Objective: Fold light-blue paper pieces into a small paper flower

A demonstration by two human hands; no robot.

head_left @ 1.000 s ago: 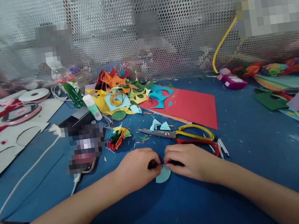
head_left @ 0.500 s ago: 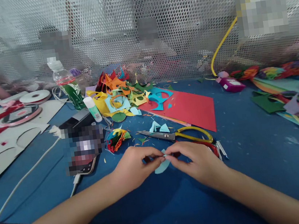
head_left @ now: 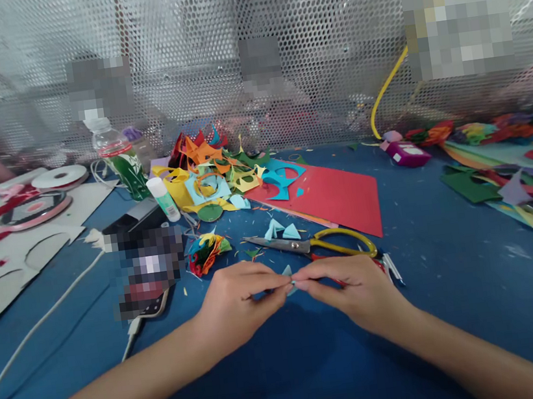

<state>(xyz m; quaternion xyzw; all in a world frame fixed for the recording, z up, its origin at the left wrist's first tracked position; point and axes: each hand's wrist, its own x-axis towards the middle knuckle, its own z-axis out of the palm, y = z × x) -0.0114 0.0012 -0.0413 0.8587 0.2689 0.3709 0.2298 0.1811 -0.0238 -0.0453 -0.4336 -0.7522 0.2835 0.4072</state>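
Observation:
My left hand and my right hand meet fingertip to fingertip just above the blue table. Both pinch a small light-blue paper piece between thumb and fingers; only its tip shows. Yellow-handled scissors lie just behind my right hand, with a red-handled pair partly hidden under it. Two small light-blue folded paper bits rest beyond the scissors.
A red paper sheet and a heap of coloured paper scraps lie behind. A glue stick, a bottle, a phone with a white cable, a small folded paper ball and ribbon reels sit left. Coloured paper sheets lie right.
Both hands lifted the light-blue paper piece off the table and closed it up between the fingertips; less of it shows now.

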